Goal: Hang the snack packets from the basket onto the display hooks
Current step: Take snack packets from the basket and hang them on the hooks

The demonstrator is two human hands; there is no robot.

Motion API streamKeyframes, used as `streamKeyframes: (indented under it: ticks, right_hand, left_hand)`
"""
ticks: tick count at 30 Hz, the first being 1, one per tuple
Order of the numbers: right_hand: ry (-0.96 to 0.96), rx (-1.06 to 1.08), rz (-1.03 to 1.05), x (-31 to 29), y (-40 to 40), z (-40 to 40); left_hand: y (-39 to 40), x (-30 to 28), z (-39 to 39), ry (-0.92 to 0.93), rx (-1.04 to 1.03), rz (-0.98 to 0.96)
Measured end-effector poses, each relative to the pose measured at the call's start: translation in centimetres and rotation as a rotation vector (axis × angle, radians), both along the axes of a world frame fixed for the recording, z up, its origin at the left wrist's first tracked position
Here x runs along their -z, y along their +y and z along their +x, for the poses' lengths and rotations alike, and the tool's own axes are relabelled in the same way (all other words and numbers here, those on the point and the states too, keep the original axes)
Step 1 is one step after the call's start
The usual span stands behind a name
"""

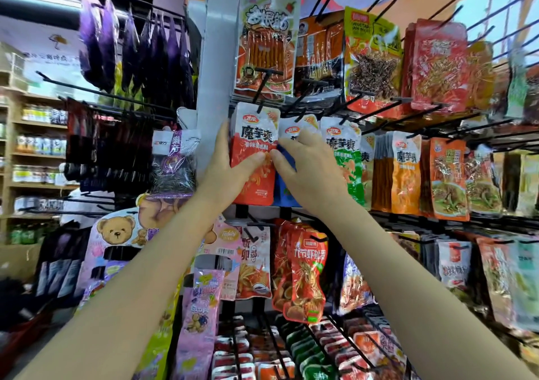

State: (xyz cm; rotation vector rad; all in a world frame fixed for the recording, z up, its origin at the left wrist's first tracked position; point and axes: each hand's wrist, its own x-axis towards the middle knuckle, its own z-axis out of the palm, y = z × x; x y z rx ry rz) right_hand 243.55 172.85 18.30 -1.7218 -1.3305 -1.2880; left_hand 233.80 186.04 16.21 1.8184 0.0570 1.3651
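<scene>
A red and white snack packet (254, 134) hangs at the left end of the middle row, its top hole at a black display hook (259, 99). My left hand (230, 169) grips this packet's left edge, thumb across its red front. My right hand (309, 169) reaches in beside it, its thumb touching the packet's right edge and its fingers over a blue packet (284, 193) behind. A green packet (345, 158) of the same brand hangs to the right. The basket is out of view.
Rows of black wire hooks carry several packets above, right and below. Purple bags (137, 47) hang on a rack to the left, with teddy-bear packets (122, 234) lower left. A grey post (213, 67) stands beside the left hand. Store shelves fill the far left.
</scene>
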Motion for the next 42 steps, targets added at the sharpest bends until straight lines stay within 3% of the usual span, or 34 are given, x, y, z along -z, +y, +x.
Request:
streamKeyframes:
  ticks: [4,7,10,13,16,20,23,27,33,42]
  right_hand:
    - [0.127,-0.089,-0.049,-0.1,0.2,0.2]
    - [0.056,-0.111,0.093,1.1,0.3,0.7]
    - [0.045,-0.161,0.077,1.7,0.2,0.9]
    - [0.164,-0.270,-0.016,0.8,-0.7,0.5]
    - [0.314,-0.427,0.073,0.3,-2.0,0.8]
    - [0.233,-0.183,0.210,0.6,-2.6,1.8]
    - [0.276,-0.109,0.184,0.6,-2.5,2.4]
    - [0.300,0.012,0.109,0.5,-2.4,2.6]
    - [0.622,-0.256,-0.001,0.6,-2.2,2.3]
    - [0.698,-0.300,-0.031,0.8,-2.4,2.9]
  left_hand:
    - [0.0,0.4,0.7,0.002,0.107,-0.124]
    - [0.2,0.8,1.2,0.019,0.119,-0.170]
    - [0.1,1.2,1.7,0.025,0.113,-0.165]
    - [0.2,1.2,1.6,0.006,0.092,-0.174]
    - [0.4,1.1,1.3,-0.024,0.072,-0.185]
    - [-0.2,1.1,0.6,-0.003,-0.020,-0.125]
    - [-0.7,1.2,0.4,-0.013,-0.220,0.083]
    - [-1.3,1.0,0.9,-0.022,-0.216,0.142]
    - [-0.6,1.2,1.6,-0.021,-0.147,-0.033]
    - [-0.3,1.3,1.8,-0.036,-0.064,-0.154]
